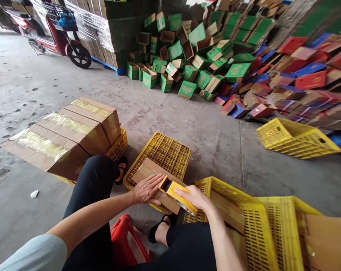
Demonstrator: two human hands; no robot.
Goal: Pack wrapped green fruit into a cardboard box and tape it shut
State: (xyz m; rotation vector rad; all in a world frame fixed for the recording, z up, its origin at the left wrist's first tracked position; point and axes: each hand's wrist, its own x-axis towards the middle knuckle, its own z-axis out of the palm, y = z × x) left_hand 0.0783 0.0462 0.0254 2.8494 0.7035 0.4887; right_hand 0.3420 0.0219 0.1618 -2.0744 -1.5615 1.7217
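Observation:
A brown cardboard box (148, 168) lies on an upturned yellow plastic crate (170, 150) in front of me. My left hand (148, 190) rests on the box top, its fingers stretched out flat toward the far right. In my right hand (195, 196) is a yellow tape dispenser (177, 192), gripped by its body. The dispenser's front end touches or nearly touches the box, right beside my left fingertips. A roll of tape shows partly under the right hand. Whether tape runs from the dispenser onto the box I cannot tell.
Taped boxes (74, 124) sit in a row on the left. Yellow crates (252, 222) holding cardboard boxes stand at right, and another yellow crate (294, 139) lies farther off. A red stool (125, 233) is below me. Green cartons (187, 88), red cartons (310, 80) and a scooter (54, 41) are behind.

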